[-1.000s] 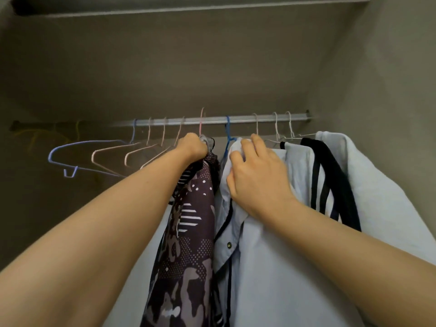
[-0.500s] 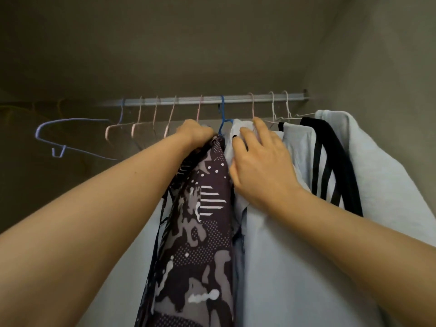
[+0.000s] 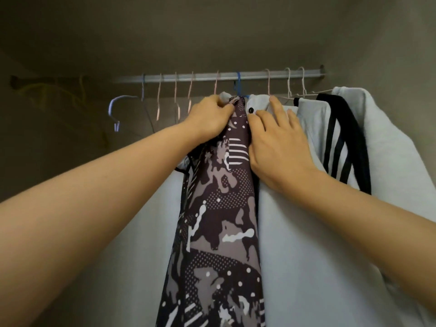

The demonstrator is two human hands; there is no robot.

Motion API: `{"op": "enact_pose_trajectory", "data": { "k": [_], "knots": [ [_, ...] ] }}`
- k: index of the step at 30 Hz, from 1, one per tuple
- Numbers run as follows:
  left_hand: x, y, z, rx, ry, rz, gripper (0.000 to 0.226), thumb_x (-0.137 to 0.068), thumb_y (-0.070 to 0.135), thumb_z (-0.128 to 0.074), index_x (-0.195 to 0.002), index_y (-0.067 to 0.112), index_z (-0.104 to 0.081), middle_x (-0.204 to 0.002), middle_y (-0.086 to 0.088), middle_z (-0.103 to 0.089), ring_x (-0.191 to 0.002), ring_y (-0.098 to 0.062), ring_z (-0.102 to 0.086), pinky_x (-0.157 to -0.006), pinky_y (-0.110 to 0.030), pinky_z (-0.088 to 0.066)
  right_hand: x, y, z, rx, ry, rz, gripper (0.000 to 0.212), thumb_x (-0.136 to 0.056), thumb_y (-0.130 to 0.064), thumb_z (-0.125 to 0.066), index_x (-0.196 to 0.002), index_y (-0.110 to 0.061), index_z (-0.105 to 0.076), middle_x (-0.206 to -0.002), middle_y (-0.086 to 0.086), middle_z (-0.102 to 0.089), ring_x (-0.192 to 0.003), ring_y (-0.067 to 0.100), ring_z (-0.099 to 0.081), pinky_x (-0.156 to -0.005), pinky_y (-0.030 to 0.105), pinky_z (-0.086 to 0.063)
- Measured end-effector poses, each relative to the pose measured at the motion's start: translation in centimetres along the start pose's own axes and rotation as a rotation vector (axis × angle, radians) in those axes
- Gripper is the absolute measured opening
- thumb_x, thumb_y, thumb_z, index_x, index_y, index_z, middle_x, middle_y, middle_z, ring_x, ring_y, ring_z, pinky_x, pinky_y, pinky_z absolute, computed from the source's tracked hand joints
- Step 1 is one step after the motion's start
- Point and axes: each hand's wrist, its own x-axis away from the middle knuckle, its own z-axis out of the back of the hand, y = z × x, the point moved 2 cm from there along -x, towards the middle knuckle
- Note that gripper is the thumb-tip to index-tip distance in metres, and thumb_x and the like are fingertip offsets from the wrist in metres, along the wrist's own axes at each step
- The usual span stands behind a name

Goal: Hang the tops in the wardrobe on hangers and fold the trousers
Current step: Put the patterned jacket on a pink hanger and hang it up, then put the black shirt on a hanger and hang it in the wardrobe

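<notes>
Matt metal rail [image 3: 236, 76], smooth printed cloth top [image 3: 219, 208], thin wire hangers [image 3: 175, 95].

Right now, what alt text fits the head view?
Inside a wardrobe, the left hand grips the neck of a dark patterned top below the rail, while the right hand rests on a pale shirt beside it. Empty hangers hang to the left.
</notes>
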Motion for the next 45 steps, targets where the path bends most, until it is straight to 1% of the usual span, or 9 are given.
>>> {"op": "enact_pose_trajectory", "data": {
  "k": [7,12,16,20,23,25,34,39,45],
  "knots": [
    [8.7,-3.1,-0.7,0.018,0.029,-0.121,0.038,-0.1,0.033,-0.047,-0.136,0.018,-0.05,-0.131,0.0,-0.059,-0.118,-0.016,-0.055,-0.096,-0.028,-0.041,4.5,-2.0,0.4,-0.103,-0.032,-0.038,0.051,-0.093,-0.026,-0.036,-0.139,-0.006,-0.045,-0.146,0.014,-0.045,-0.146,0.032,-0.024,-0.117,0.053,-0.021],
    [16.1,-4.7,-0.2,0.081,-0.027,-0.018,0.037,-0.101,0.031,-0.048,-0.138,0.024,-0.048,-0.127,0.011,-0.058,-0.112,-0.004,-0.055,-0.099,-0.028,-0.045,7.9,-3.0,1.8,-0.227,-0.097,-0.025,0.063,-0.091,-0.034,-0.022,-0.146,-0.007,-0.037,-0.153,0.014,-0.036,-0.147,0.031,-0.021,-0.119,0.052,-0.018],
    [20.8,-4.6,1.1,0.032,0.026,0.109,0.024,-0.102,0.029,-0.048,-0.125,0.027,-0.053,-0.111,0.019,-0.063,-0.1,0.001,-0.061,-0.092,-0.03,-0.052,10.7,-3.3,3.4,-0.387,-0.069,-0.023,0.057,-0.09,-0.023,-0.031,-0.145,-0.006,-0.039,-0.151,0.014,-0.038,-0.146,0.032,-0.024,-0.119,0.052,-0.02],
    [25.1,-2.9,2.9,-0.101,0.071,0.176,0.022,-0.102,0.027,-0.048,-0.121,0.023,-0.057,-0.108,0.013,-0.067,-0.098,-0.006,-0.064,-0.091,-0.031,-0.053,13.1,-3.8,5.5,-0.565,-0.016,0.013,0.054,-0.093,-0.027,-0.034,-0.141,-0.006,-0.045,-0.146,0.013,-0.046,-0.142,0.034,-0.032,-0.117,0.052,-0.025],
    [29.2,-1.1,4.1,-0.255,0.09,0.217,0.021,-0.101,0.024,-0.049,-0.119,0.021,-0.058,-0.105,0.013,-0.068,-0.098,-0.005,-0.063,-0.087,-0.02,-0.05,15.4,-4.8,6.8,-0.687,-0.027,0.063,0.05,-0.095,-0.029,-0.037,-0.137,-0.005,-0.049,-0.141,0.013,-0.05,-0.14,0.033,-0.035,-0.115,0.051,-0.028],
    [32.2,0.2,4.9,-0.353,0.085,0.261,0.021,-0.101,0.024,-0.049,-0.12,0.021,-0.058,-0.106,0.013,-0.067,-0.099,-0.005,-0.063,-0.089,-0.023,-0.05,17.2,-5.9,7.7,-0.751,-0.061,0.1,0.048,-0.095,-0.029,-0.037,-0.135,-0.006,-0.05,-0.138,0.012,-0.053,-0.138,0.033,-0.037,-0.115,0.049,-0.028],
    [44.5,6.1,10.7,-0.741,-0.002,0.492,0.029,-0.097,0.031,-0.043,-0.125,0.026,-0.052,-0.108,0.011,-0.065,-0.097,-0.012,-0.06,-0.083,-0.036,-0.051,23.9,-14.2,13.4,-1.055,-0.188,0.275,0.042,-0.091,-0.021,-0.052,-0.13,-0.004,-0.054,-0.122,0.012,-0.062,-0.128,0.034,-0.048,-0.107,0.048,-0.039],
    [53.2,8.7,14.5,-0.951,-0.121,0.644,0.036,-0.095,0.033,-0.044,-0.13,0.028,-0.05,-0.103,0.015,-0.062,-0.091,-0.009,-0.058,-0.078,-0.032,-0.051,29.0,-20.0,18.3,-1.238,-0.172,0.376,0.033,-0.086,-0.016,-0.059,-0.117,-0.004,-0.061,-0.106,0.011,-0.066,-0.112,0.033,-0.057,-0.101,0.037,-0.037],
    [64.1,10.7,20.2,-1.082,-0.223,0.918,0.034,-0.098,0.031,-0.048,-0.132,0.026,-0.049,-0.104,0.012,-0.061,-0.096,-0.014,-0.06,-0.071,-0.031,-0.051,36.2,-28.3,24.9,-1.463,-0.326,0.576,0.031,-0.089,-0.019,-0.058,-0.116,-0.006,-0.061,-0.106,0.009,-0.064,-0.107,0.031,-0.057,-0.091,0.04,-0.047]
  ]
}}
